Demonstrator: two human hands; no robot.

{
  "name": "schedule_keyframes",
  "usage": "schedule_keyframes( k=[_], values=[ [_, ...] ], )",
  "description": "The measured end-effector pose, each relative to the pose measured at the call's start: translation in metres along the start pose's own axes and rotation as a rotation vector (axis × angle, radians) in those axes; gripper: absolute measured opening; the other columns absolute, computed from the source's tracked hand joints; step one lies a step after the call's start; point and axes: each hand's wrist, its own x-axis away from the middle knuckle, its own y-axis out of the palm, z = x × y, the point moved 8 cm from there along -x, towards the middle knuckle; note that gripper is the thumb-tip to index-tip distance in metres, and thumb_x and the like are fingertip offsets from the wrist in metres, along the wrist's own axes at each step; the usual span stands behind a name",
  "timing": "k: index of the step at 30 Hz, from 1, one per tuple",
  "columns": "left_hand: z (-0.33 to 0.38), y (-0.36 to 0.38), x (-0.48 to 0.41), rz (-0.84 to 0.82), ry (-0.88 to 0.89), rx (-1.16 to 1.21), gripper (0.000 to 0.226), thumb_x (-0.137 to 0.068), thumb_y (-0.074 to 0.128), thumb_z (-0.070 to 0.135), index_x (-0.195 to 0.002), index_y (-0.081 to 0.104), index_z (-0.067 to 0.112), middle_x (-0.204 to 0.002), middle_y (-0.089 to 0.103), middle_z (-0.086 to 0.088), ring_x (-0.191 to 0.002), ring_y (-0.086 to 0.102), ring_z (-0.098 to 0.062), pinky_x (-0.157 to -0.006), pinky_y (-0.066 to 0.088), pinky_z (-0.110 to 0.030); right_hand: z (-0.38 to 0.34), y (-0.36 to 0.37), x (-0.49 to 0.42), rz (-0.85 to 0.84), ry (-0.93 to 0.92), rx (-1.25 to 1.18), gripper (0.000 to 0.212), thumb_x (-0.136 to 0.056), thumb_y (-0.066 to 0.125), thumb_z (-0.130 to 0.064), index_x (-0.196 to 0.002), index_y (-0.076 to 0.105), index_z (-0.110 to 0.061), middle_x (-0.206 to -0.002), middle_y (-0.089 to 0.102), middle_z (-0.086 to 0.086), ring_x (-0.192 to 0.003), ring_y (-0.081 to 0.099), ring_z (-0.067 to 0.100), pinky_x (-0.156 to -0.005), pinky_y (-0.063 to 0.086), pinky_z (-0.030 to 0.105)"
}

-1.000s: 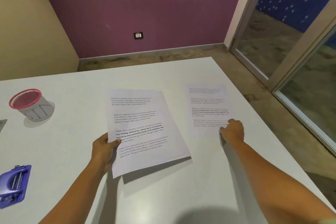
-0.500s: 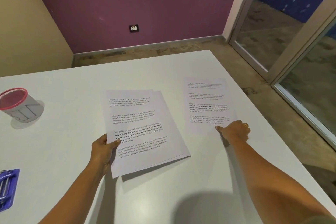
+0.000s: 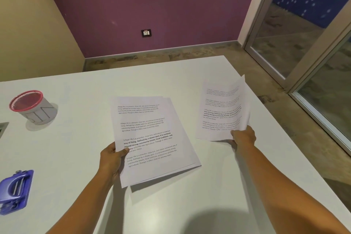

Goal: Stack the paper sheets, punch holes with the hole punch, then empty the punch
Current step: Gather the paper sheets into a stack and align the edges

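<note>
A small stack of printed paper sheets (image 3: 152, 138) is held a little above the white table (image 3: 79, 150) in the middle, with my left hand (image 3: 112, 159) gripping its left edge, thumb on top. To the right, my right hand (image 3: 243, 137) pinches the near corner of a single printed sheet (image 3: 220, 114), which is lifted and curled up along its right side. The blue hole punch (image 3: 15, 192) lies at the table's near left edge, apart from both hands.
A grey mesh cup with a red rim (image 3: 32, 108) stands at the far left. A grey object (image 3: 2, 129) pokes in at the left edge. The table's right edge drops to the floor beside a glass door (image 3: 303, 43).
My right hand has closed on the single sheet's corner and lifted it off the table, so it now curls. The left hand keeps holding the stack. The camera has swung slightly left.
</note>
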Motion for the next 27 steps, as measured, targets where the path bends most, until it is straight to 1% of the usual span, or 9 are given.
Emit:
schedule_keyframes(
  k=[4, 8, 12, 15, 17, 20, 22, 24, 27],
  values=[
    [0.003, -0.008, 0.007, 0.013, 0.005, 0.003, 0.036, -0.086, 0.045, -0.018, -0.12, 0.052, -0.009, -0.125, 0.056, -0.027, -0.1, 0.058, -0.036, -0.094, 0.044, -0.048, -0.024, 0.005, 0.029, -0.093, -0.084, -0.261, 0.048, -0.083, 0.061, 0.005, -0.129, 0.049, -0.004, -0.123, 0.057, 0.014, -0.102, 0.059, 0.032, -0.066, 0.056, 0.022],
    [0.009, -0.015, 0.016, 0.027, 0.022, 0.018, 0.035, -0.086, 0.045, -0.017, -0.12, 0.051, -0.01, -0.126, 0.055, -0.028, -0.108, 0.057, -0.041, -0.094, 0.044, -0.047, -0.043, 0.017, 0.069, -0.329, -0.101, -0.44, 0.054, -0.084, 0.059, 0.008, -0.134, 0.045, -0.006, -0.13, 0.056, 0.012, -0.109, 0.058, 0.028, -0.081, 0.052, 0.032],
    [0.016, -0.018, 0.028, 0.013, 0.028, 0.043, 0.033, -0.088, 0.045, -0.015, -0.119, 0.053, -0.009, -0.124, 0.057, -0.026, -0.098, 0.058, -0.033, -0.089, 0.046, -0.044, -0.045, 0.035, 0.114, -0.552, -0.139, -0.388, 0.052, -0.085, 0.058, 0.006, -0.134, 0.045, -0.006, -0.128, 0.057, 0.011, -0.111, 0.058, 0.027, -0.075, 0.054, 0.03],
    [0.023, -0.019, 0.036, -0.015, 0.042, 0.065, 0.033, -0.089, 0.045, -0.012, -0.121, 0.053, -0.007, -0.123, 0.059, -0.023, -0.099, 0.059, -0.034, -0.09, 0.046, -0.045, -0.039, 0.052, 0.147, -0.679, -0.157, -0.323, 0.044, -0.086, 0.058, 0.003, -0.128, 0.05, -0.008, -0.119, 0.062, 0.009, -0.094, 0.063, 0.02, -0.06, 0.056, 0.021],
    [0.028, -0.021, 0.041, -0.029, 0.052, 0.082, 0.031, -0.089, 0.046, -0.011, -0.118, 0.055, -0.005, -0.119, 0.061, -0.02, -0.099, 0.06, -0.034, -0.09, 0.047, -0.045, -0.035, 0.063, 0.164, -0.738, -0.177, -0.281, 0.042, -0.086, 0.058, 0.002, -0.125, 0.051, -0.011, -0.118, 0.062, 0.009, -0.092, 0.064, 0.019, -0.06, 0.058, 0.023],
    [0.036, -0.026, 0.049, -0.052, 0.076, 0.104, 0.028, -0.09, 0.048, -0.008, -0.114, 0.058, 0.0, -0.114, 0.063, -0.017, -0.095, 0.063, -0.033, -0.085, 0.05, -0.044, -0.035, 0.07, 0.182, -0.744, -0.263, -0.192, 0.043, -0.084, 0.062, -0.001, -0.125, 0.051, -0.01, -0.118, 0.063, 0.009, -0.094, 0.064, 0.022, -0.057, 0.057, 0.023],
    [0.04, -0.031, 0.055, -0.07, 0.093, 0.126, 0.026, -0.09, 0.048, -0.006, -0.112, 0.059, 0.003, -0.107, 0.066, -0.014, -0.087, 0.066, -0.029, -0.072, 0.055, -0.039, -0.037, 0.07, 0.191, -0.711, -0.346, -0.099, 0.046, -0.08, 0.069, -0.007, -0.122, 0.051, -0.011, -0.115, 0.063, 0.007, -0.088, 0.065, 0.02, -0.057, 0.055, 0.024],
    [0.042, -0.035, 0.06, -0.087, 0.104, 0.146, 0.024, -0.09, 0.049, -0.005, -0.107, 0.061, 0.007, -0.099, 0.069, -0.009, -0.081, 0.069, -0.025, -0.06, 0.057, -0.034, -0.042, 0.068, 0.199, -0.686, -0.442, -0.005, 0.051, -0.074, 0.075, -0.013, -0.118, 0.049, -0.016, -0.115, 0.062, 0.005, -0.093, 0.063, 0.021, -0.065, 0.055, 0.03],
    [0.045, -0.042, 0.066, -0.121, 0.119, 0.167, 0.021, -0.089, 0.052, -0.003, -0.099, 0.065, 0.01, -0.09, 0.074, -0.005, -0.075, 0.072, -0.023, -0.058, 0.059, -0.034, -0.049, 0.062, 0.206, -0.66, -0.509, 0.02, 0.069, -0.064, 0.084, -0.023, -0.119, 0.043, -0.024, -0.116, 0.058, -0.003, -0.107, 0.057, 0.021, -0.084, 0.055, 0.039]
  ],
)
